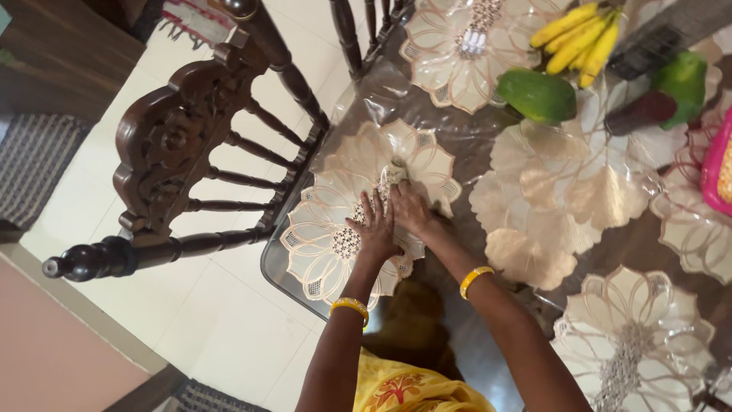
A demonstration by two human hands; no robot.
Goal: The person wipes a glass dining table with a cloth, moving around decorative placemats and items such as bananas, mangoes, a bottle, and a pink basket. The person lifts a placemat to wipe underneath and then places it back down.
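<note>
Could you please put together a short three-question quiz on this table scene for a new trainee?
1. True or false: both hands rest on the flower-shaped placemat at the table's corner.
2. Which fruit lies at the far end of the table? A) oranges B) bananas C) grapes
3. What piece of furniture stands beside the table edge, next to that placemat?

Key
1. True: the left hand and the right hand lie flat on it, side by side.
2. B: a bunch of yellow bananas, next to a green fruit.
3. A dark carved wooden chair.
</note>
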